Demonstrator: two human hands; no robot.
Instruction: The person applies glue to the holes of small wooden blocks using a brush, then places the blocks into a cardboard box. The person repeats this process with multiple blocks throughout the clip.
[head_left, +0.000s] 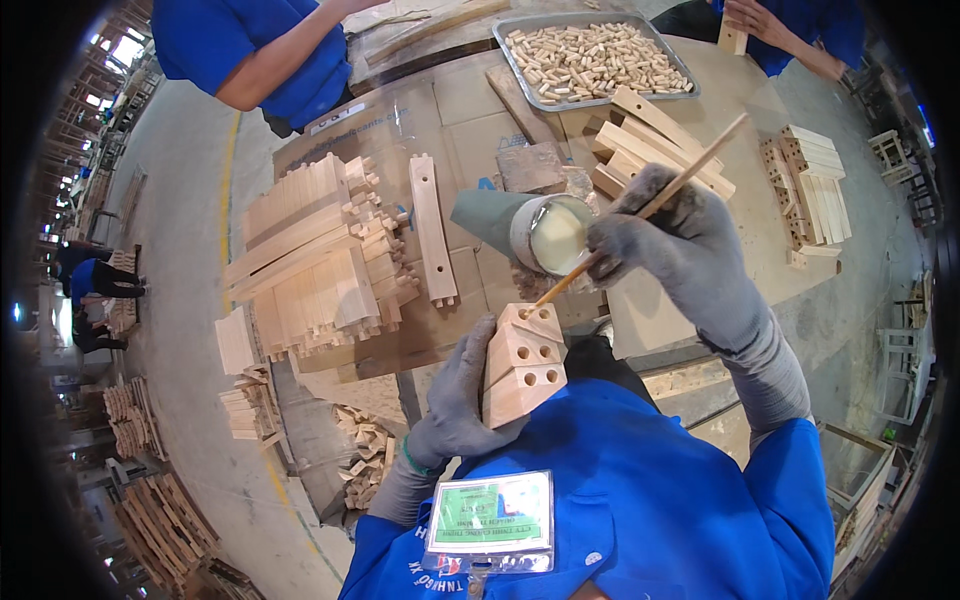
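Note:
My left hand (458,398), in a grey glove, is closed around a few pale wooden pieces (508,402) stacked together, their end faces with paired round holes turned up. Between the fingers of my gloved right hand (680,250) is a thin wooden stick (702,166), slanting down to the left. Its lower tip meets the topmost piece at one of the holes. Just left of my right hand stands a cup of creamy white liquid (560,236), tilted, with a grey-green sleeve (485,220) beside it.
A large stack of wooden slats (310,255) lies left on cardboard, beside a single drilled slat (432,230). A metal tray (694,88) of wooden dowels sits at the back. More wood pieces (650,150) and a drilled stack (815,185) lie right. Two co-workers in blue (250,50) stand across the table.

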